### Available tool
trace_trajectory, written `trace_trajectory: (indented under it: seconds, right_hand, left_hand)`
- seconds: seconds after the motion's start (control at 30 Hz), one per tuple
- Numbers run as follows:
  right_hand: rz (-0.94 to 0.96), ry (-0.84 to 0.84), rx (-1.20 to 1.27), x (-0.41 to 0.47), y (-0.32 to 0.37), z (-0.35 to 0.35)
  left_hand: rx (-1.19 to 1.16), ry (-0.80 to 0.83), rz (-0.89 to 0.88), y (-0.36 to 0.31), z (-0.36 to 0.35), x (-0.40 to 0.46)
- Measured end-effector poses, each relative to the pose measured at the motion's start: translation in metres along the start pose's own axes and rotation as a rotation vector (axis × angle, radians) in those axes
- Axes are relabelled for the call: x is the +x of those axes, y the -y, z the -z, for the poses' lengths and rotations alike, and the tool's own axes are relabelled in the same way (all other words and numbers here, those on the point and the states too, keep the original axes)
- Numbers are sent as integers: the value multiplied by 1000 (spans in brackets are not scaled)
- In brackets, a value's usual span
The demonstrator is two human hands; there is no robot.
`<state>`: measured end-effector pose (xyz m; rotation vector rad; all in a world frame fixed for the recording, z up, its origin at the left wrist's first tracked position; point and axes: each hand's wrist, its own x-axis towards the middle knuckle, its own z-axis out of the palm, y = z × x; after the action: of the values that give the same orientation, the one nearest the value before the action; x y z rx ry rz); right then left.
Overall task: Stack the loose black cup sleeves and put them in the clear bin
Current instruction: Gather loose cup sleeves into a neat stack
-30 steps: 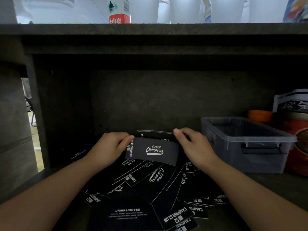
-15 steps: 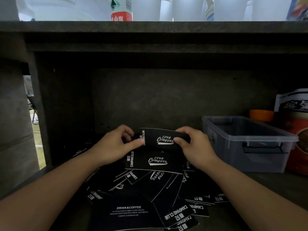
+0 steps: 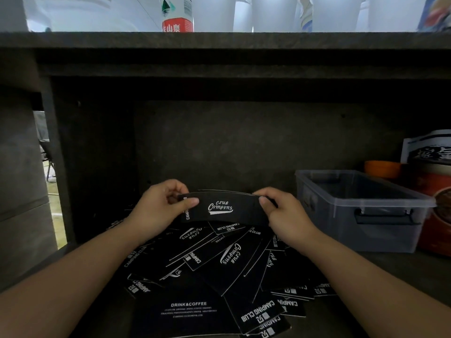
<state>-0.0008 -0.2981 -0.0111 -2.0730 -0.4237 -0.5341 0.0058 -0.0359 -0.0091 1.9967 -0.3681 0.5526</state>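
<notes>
Lifted the held cup sleeves (image 3: pixel 223 209) clear of the pile since half a second ago; earlier rested low on the heap, now raised between both hands, face toward camera, "Club Camping" print upright. Looked like more than one sleeve squared together, exact count impossible to tell.

Left hand (image 3: pixel 159 211) pinched the left end, thumb on the front face, fingers curled behind. Right hand (image 3: pixel 284 213) pinched the right end the same way, thumb in front.

Loose pile of sleeves (image 3: pixel 227 269) lay fanned and overlapping on the lower shelf (image 3: pixel 402 269), directly beneath the hands, some face up, some flipped or rotated. Clear bin (image 3: pixel 361 211) sat to the right of the pile on the same shelf, near the right hand, appeared empty through the wall.

Progress judged early: small stack started, nothing binned, most sleeves not yet collected. Remaining: gather and align the rest, then drop the stack in the bin.
</notes>
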Motion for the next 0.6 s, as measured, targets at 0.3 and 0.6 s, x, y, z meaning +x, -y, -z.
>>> trace_trajectory:
  seconds: [0.3,0.6]
  right_hand:
    - [102,-31,-50,-4,5,0]
    - [88,42,-80,-2,-1,-2]
  left_hand:
    - [-23,68,44,-11,-15,-10]
    - [-117,143,-39,-15,-14,-12]
